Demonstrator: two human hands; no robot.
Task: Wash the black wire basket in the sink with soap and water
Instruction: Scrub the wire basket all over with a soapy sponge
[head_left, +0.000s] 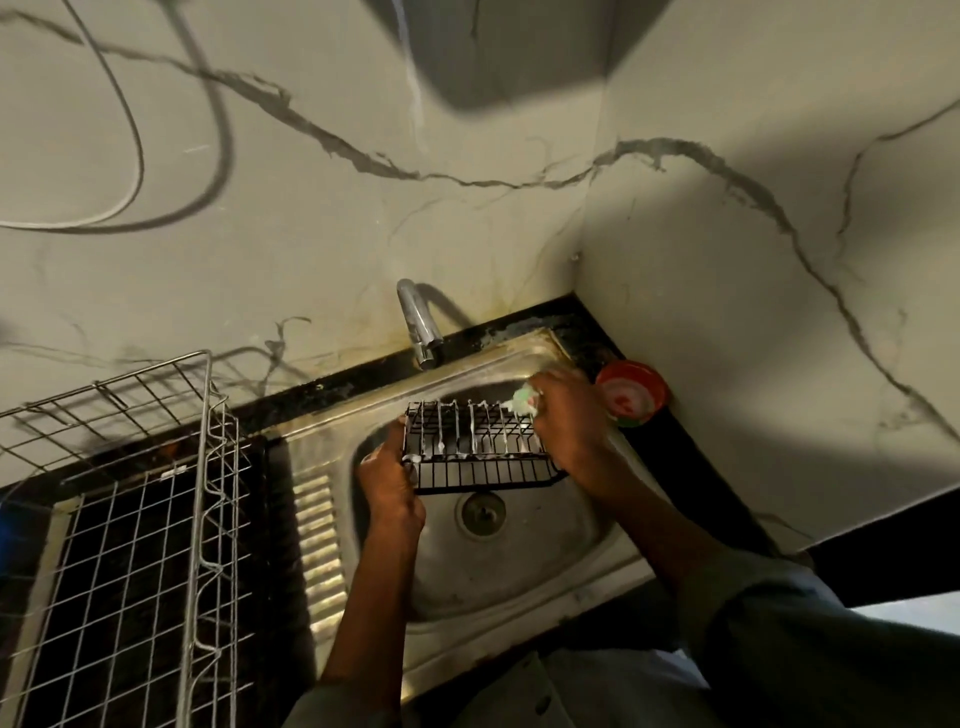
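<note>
Basket: the black wire basket (480, 447) is held up over the sink (519, 571), above the drain (480, 514) and toward the back rim, not resting on the basin floor as far as I can see.
Long axis: it runs left to right across the bowl, roughly parallel to the back rim, one end to each hand.
Left hand: the left hand (389, 486) has its fingers curled round the basket's left end, steadying it.
Right hand: the right hand (566, 415) sits at the far right corner of the basket, fingers bunched on a pale green scrubber (522, 400) pressed to the top wires.
Suds: white foam clings to the upper bars, so soaping looks well under way.
Key relation: the unscrubbed lower run lies toward the person from the scrubber, so I judge the right hand is better placed to sweep along the wires.
Tap: the tap (421, 327) stands at the back rim, just left of the basket's middle; no water shows.
Right edge: a red soap tub (631, 395) sits on the counter just beside the right hand.
Left side: a silver wire rack (156, 493) stands on the draining side.
</note>
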